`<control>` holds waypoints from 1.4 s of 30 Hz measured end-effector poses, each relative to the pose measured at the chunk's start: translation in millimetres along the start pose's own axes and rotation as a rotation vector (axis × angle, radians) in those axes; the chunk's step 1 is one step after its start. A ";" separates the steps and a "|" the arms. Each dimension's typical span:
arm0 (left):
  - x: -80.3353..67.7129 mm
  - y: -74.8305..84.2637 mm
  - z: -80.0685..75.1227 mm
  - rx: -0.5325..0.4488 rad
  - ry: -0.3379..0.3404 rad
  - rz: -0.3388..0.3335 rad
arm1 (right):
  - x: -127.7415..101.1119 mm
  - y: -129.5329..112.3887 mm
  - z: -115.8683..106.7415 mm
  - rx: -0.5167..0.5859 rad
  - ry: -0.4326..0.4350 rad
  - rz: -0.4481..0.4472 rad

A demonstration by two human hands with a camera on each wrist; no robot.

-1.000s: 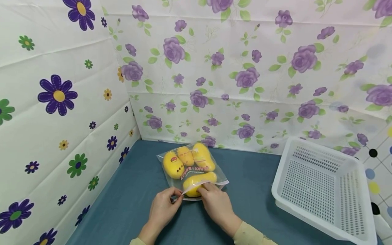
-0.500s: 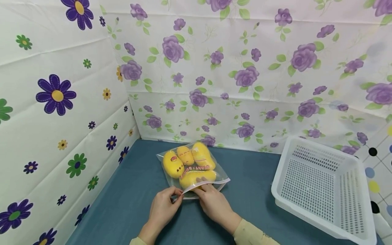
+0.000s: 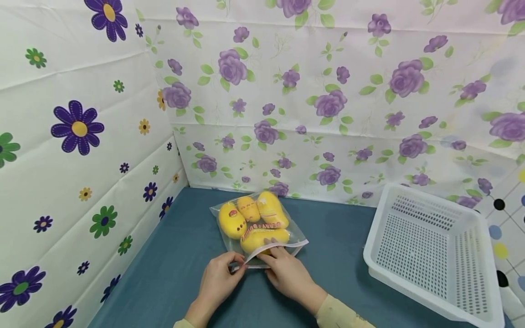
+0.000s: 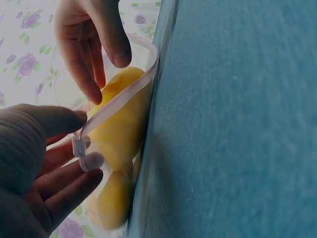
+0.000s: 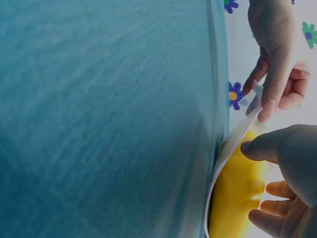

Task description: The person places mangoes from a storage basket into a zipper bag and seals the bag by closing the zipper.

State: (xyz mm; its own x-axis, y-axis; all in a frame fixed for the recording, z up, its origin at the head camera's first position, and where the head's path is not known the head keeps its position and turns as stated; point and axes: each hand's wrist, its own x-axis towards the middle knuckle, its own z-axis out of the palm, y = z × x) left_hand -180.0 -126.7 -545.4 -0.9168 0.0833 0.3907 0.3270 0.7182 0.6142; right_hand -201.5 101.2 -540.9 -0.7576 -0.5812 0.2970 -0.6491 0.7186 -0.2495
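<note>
A clear zip bag (image 3: 295, 244) with red lettering lies on the blue-green surface, its mouth toward me. Inside are several yellow plush-like rounded things; one (image 3: 232, 220) has a small printed face, and a long one (image 3: 262, 238) lies nearest the mouth. My left hand (image 3: 219, 279) pinches the left end of the mouth strip, where a small clear slider (image 4: 78, 147) shows in the left wrist view. At the middle of the mouth, my right hand (image 3: 292, 277) has thumb and fingers apart over the long yellow thing. Whether its fingertips are under the plastic, I cannot tell.
A white perforated plastic basket (image 3: 371, 255) stands to the right of the bag. Flowered sheets (image 3: 287, 114) hang behind and on the left. The blue-green cloth (image 3: 328, 237) lies between bag and basket.
My right hand has shifted slightly, and its fingers have spread over the long yellow thing. That thing has moved a little left and farther in. The left hand keeps its pinch.
</note>
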 end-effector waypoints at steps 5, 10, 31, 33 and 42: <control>-2.3 -2.6 -1.7 -0.006 -0.025 -0.010 | -3.3 -0.7 -5.1 -0.002 0.003 0.015; -4.6 -6.6 -5.5 -0.007 -0.051 -0.010 | -7.5 -1.1 -10.9 -0.015 0.025 0.017; -15.1 -28.4 -32.3 0.082 -0.018 0.149 | -6.4 -6.9 -17.6 -0.018 0.201 -0.082; -14.8 -30.3 -33.1 0.112 -0.025 0.165 | -5.0 -8.1 -17.2 -0.028 0.229 -0.115; -14.5 -32.9 -33.0 0.198 -0.053 0.212 | 7.1 -13.1 -13.1 -0.039 0.307 -0.317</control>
State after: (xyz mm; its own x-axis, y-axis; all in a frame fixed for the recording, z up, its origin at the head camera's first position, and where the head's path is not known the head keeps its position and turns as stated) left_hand -169.9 -174.3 -548.7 -0.8450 0.2781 0.4567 0.4663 0.8014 0.3746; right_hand -197.6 92.6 -523.4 -0.4622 -0.6391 0.6148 -0.8385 0.5407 -0.0684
